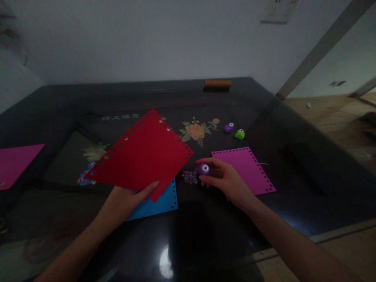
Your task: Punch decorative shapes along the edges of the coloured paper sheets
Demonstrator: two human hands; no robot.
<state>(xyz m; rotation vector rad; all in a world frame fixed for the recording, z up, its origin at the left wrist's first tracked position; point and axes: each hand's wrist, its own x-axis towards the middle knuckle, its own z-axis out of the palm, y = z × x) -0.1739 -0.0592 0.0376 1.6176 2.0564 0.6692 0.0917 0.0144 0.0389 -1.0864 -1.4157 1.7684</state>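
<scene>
Bare hands [229, 182], forearms [88, 239] seemingly unsleeved

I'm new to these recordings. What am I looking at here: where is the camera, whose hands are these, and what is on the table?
There is no machine here. One camera sits on a person's head and looks forward and down, so both arms are that person's own. The left hand holds up a red sheet with holes punched along its edges. The right hand grips a purple punch down by the dark table, beside a small heap of confetti. Under the red sheet lies a blue sheet, and by the right hand a pink sheet, both with punched edges. Farther back stand a second purple punch and a green punch. Another pink sheet shows at the left edge.
</scene>
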